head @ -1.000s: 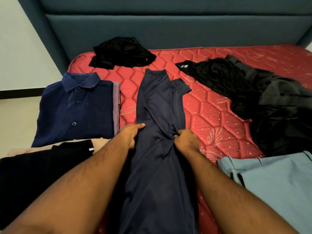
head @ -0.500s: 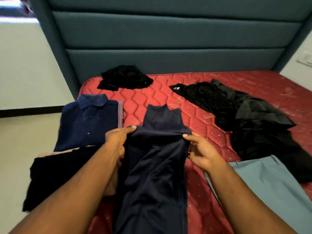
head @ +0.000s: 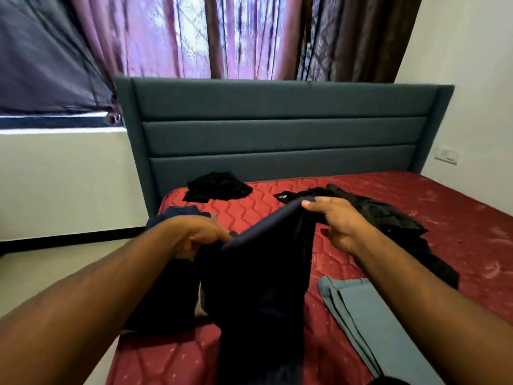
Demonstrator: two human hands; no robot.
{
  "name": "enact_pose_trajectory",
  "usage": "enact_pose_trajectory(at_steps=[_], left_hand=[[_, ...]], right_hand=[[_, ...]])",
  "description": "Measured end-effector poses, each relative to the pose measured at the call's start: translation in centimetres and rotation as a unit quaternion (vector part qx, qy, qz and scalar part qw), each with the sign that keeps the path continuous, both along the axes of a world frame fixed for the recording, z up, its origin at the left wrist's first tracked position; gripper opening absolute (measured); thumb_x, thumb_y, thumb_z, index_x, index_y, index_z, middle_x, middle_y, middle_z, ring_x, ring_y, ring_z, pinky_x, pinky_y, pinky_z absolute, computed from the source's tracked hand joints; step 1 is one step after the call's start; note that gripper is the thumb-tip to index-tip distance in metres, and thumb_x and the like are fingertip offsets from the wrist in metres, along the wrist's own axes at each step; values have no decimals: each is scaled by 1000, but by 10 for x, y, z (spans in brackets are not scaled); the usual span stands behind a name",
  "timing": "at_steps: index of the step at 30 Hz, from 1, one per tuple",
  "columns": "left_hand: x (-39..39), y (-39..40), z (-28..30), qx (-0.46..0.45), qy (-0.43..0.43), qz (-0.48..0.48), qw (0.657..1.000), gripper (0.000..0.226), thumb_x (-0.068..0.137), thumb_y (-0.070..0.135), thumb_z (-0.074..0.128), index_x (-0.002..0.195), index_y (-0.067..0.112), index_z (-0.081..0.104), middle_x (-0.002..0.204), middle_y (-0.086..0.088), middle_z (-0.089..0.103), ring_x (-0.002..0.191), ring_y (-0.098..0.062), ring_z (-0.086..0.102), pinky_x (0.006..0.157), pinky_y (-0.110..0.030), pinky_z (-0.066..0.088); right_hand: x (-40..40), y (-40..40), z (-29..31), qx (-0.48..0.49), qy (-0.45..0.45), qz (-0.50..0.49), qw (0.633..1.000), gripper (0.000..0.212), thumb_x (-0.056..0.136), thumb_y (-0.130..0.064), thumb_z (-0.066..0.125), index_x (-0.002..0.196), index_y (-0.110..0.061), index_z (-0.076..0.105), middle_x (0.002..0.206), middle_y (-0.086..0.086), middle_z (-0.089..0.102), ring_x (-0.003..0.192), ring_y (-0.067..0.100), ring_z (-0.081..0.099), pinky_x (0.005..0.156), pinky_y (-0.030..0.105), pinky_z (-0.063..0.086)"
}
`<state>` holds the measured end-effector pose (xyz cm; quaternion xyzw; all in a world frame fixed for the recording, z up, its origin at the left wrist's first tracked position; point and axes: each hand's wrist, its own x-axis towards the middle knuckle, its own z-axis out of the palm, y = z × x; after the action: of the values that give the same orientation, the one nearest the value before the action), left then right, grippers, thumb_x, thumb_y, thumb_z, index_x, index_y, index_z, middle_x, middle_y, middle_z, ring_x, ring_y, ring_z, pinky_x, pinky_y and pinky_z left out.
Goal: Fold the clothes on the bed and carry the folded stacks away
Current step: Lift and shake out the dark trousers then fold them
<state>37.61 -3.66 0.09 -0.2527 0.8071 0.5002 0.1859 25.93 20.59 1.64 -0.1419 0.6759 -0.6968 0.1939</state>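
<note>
Red quilted mattress (head: 416,215) fills the lower half of the view, bare of sheets, with a grey-blue padded headboard (head: 277,134) behind it and purple-brown curtains (head: 194,37) hanging above. White walls stand on both sides, and a switch plate (head: 447,156) sits on the right one.

Both hands hold a dark navy garment (head: 258,287) up off the bed, near its front edge. The left hand (head: 200,237) grips one top corner with curled fingers; the right hand (head: 336,220) pinches the other top corner between thumb and fingers, a little higher. The cloth hangs down between the forearms, already narrow and long.

This looks like the middle of a fold: the piece seems to be doubled lengthwise and lifted for the next crease. The next move probably calls for laying it flat again, or bringing the held edge down to the hanging end, with the corners kept level so the fold comes out square.

A folded navy shirt (head: 177,213) lies at the left, mostly hidden by the left arm. Light blue trousers (head: 369,320) lie folded at the right front. A heap of black clothes (head: 388,218) waits behind the right hand, and a small black piece (head: 216,186) lies near the headboard. Much of the pile seems not yet folded.
</note>
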Motion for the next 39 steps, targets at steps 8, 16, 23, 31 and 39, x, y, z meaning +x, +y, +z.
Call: enact_pose_trajectory(at_steps=[8,16,23,31,39], left_hand=[[38,12,31,67,224,142,962,19,90,-3,60,108,-6,65,108,-27,66,95,-35,65,85,-41,54],[41,12,124,180,344,233,892,15,91,3,58,79,10,62,65,-2,67,59,-13,64,55,-23,56],[39,19,174,190,370,217,883,16,93,10,60,78,8,63,60,-4,67,52,-14,66,52,-26,58],[30,33,166,184,313,255,896,22,93,13,61,72,5,60,48,-6,63,65,-20,58,70,-31,52],[29,12,168,182,321,286,884,16,90,12,62,76,5,61,71,-8,64,62,-20,61,63,-30,57]], right_hand=[[41,20,-7,-35,-150,50,987,24,83,-23,68,102,-9,70,93,8,72,75,21,66,68,28,56],[35,0,64,-146,-1,22,989,9,87,-24,65,80,-20,63,79,0,67,75,17,60,73,32,48],[54,-22,99,145,0,175,974,19,97,-26,47,80,-22,55,82,-1,61,68,15,53,64,30,36],[79,-52,35,49,-100,220,969,26,98,-41,44,90,-26,63,92,-3,66,78,11,60,80,28,34],[62,-69,49,-213,-125,52,968,9,91,-9,59,89,-17,55,88,10,65,68,20,65,64,33,56]])
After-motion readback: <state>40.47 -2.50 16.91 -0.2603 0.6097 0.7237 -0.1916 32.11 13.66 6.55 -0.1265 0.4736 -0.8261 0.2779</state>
